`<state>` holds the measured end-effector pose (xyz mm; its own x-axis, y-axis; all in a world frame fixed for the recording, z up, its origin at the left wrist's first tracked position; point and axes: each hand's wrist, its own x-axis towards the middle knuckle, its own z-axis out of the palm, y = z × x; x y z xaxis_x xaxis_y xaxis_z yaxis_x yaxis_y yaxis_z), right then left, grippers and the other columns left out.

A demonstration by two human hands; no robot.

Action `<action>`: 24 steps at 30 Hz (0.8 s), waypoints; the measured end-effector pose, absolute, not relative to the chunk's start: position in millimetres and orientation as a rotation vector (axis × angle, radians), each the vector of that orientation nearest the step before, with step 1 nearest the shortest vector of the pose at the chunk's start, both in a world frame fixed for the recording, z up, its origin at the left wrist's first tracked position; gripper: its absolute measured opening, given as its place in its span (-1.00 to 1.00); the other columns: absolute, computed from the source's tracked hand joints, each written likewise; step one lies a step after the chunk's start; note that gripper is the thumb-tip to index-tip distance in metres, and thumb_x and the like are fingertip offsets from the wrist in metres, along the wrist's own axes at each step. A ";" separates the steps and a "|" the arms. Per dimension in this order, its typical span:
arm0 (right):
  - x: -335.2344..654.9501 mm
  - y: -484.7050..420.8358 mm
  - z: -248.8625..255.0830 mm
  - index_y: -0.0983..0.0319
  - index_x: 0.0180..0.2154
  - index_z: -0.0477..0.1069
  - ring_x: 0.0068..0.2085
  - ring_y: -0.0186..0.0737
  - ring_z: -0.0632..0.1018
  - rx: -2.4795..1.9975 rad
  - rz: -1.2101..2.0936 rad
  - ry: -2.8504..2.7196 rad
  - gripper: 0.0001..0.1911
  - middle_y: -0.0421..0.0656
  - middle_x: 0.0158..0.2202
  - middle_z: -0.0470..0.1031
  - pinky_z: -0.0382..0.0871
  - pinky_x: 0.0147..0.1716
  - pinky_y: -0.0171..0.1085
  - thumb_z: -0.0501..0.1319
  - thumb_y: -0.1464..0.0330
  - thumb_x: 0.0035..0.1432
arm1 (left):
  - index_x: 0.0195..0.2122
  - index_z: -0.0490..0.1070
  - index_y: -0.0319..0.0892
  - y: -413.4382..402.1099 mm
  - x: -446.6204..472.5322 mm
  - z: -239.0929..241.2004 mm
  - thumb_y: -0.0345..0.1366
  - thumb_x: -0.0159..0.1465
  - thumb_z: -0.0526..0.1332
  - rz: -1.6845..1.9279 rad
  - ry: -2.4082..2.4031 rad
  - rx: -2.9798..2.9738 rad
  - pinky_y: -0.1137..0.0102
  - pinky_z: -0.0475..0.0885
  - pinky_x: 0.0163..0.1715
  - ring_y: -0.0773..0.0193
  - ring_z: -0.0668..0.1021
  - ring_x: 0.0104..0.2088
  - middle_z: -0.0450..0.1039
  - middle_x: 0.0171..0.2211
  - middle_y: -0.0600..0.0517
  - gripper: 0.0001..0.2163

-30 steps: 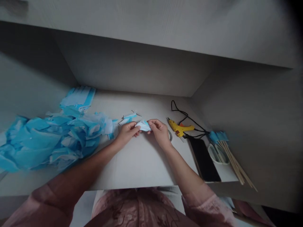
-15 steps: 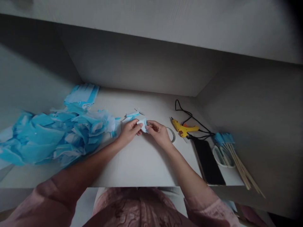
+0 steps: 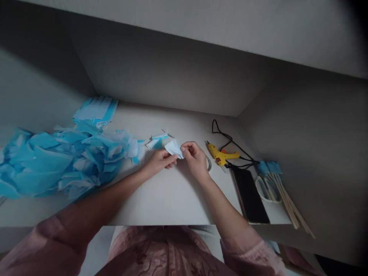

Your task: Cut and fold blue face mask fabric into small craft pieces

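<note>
My left hand [image 3: 164, 159] pinches the lower left part of a small pale blue piece of thin fabric [image 3: 173, 147], which looks like face mask material. Its upper part fans out above my thumb. My right hand [image 3: 194, 157] grips the same piece at its right edge between thumb and fingers. Just behind my left hand lie blue scraps [image 3: 156, 143] with thin strips. A roll of tape [image 3: 208, 164] sits partly hidden beside my right hand.
At left is a big heap of blue scraps [image 3: 46, 161], with stacked masks [image 3: 97, 109] behind. To the right lie a yellow glue gun [image 3: 222, 154] with black cord, a dark phone [image 3: 250, 195], a white oval container [image 3: 267, 189] and wooden sticks with blue tips [image 3: 287, 199]. An overhead shelf [image 3: 201, 23] crosses the top.
The fabric piece has spread wider and tilts up to the left. My right hand has shifted slightly and its fingers have risen. The whole view has moved a little.
</note>
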<state>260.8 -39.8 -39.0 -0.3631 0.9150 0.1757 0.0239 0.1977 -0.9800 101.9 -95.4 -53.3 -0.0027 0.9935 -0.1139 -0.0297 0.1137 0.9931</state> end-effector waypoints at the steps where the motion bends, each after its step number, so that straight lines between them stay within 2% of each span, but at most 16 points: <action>1: 261.6 -40.2 -38.7 0.17 -0.28 0.40 -0.43 -0.27 0.43 -0.908 1.282 -1.614 -0.76 -0.24 -0.45 0.43 0.34 -0.38 -0.28 0.27 0.14 0.17 | -0.48 0.43 -0.21 -95.3 101.9 -53.7 0.06 0.10 0.38 1.160 1.254 1.093 0.49 0.36 -0.56 0.41 0.43 -0.58 0.45 -0.58 0.06 -0.61; 6: 265.5 -41.7 -35.5 0.18 -0.05 0.48 -0.36 -0.27 0.46 -0.850 1.280 -1.721 -0.62 -0.22 -0.38 0.45 0.36 -0.27 -0.24 0.20 0.06 0.28 | -0.52 0.41 -0.20 -95.0 100.4 -51.5 -0.06 0.17 0.33 1.211 1.293 1.065 0.48 0.35 -0.55 0.42 0.42 -0.60 0.41 -0.61 0.09 -0.69; 9: 263.7 -40.1 -37.6 0.17 0.04 0.49 -0.34 -0.28 0.46 -0.823 1.417 -1.687 -0.49 -0.24 -0.36 0.44 0.36 -0.26 -0.24 0.36 0.07 0.11 | -0.54 0.40 -0.19 -95.3 100.1 -49.1 -0.08 0.17 0.31 1.202 1.289 1.083 0.48 0.34 -0.56 0.42 0.40 -0.61 0.41 -0.61 0.09 -0.70; 12: 261.2 -37.1 -40.8 0.16 0.03 0.53 -0.38 -0.31 0.41 -0.847 1.540 -1.586 -0.42 -0.28 -0.42 0.41 0.36 -0.28 -0.25 0.47 0.12 -0.04 | -0.56 0.40 -0.19 -95.9 99.6 -48.1 -0.07 0.17 0.29 1.199 1.297 1.133 0.49 0.31 -0.56 0.42 0.39 -0.61 0.40 -0.61 0.09 -0.69; 15: 261.6 -34.4 -41.4 0.17 -0.13 0.60 -0.40 -0.31 0.42 -0.883 1.568 -1.531 -0.58 -0.24 -0.41 0.46 0.39 -0.30 -0.25 0.45 0.12 -0.02 | -0.59 0.40 -0.19 -96.2 98.3 -47.5 -0.04 0.20 0.27 1.191 1.333 1.165 0.48 0.30 -0.57 0.42 0.37 -0.61 0.37 -0.64 0.08 -0.65; 18: 263.3 -32.3 -42.1 0.20 -0.31 0.60 -0.39 -0.30 0.44 -0.908 1.497 -1.529 -0.71 -0.20 -0.39 0.52 0.39 -0.33 -0.27 0.39 0.12 0.04 | -0.60 0.37 -0.19 -96.1 97.4 -45.0 -0.03 0.20 0.26 1.161 1.336 1.175 0.50 0.27 -0.59 0.43 0.36 -0.61 0.36 -0.65 0.09 -0.63; 22: 263.5 -32.0 -44.4 0.21 -0.37 0.55 -0.45 -0.31 0.42 -0.922 1.350 -1.611 -0.77 -0.24 -0.49 0.46 0.33 -0.38 -0.30 0.31 0.17 0.11 | -0.52 0.40 -0.20 -96.5 97.9 -39.3 -0.10 0.21 0.25 1.110 1.330 1.171 0.51 0.23 -0.60 0.44 0.33 -0.63 0.32 -0.66 0.14 -0.72; 24: 263.7 -33.2 -43.5 0.20 -0.35 0.56 -0.42 -0.29 0.45 -0.919 1.228 -1.690 -0.80 -0.23 -0.47 0.46 0.32 -0.35 -0.30 0.26 0.22 0.17 | -0.49 0.41 -0.20 -97.0 98.0 -37.6 -0.16 0.21 0.24 1.111 1.340 1.155 0.51 0.20 -0.61 0.45 0.30 -0.64 0.29 -0.68 0.17 -0.77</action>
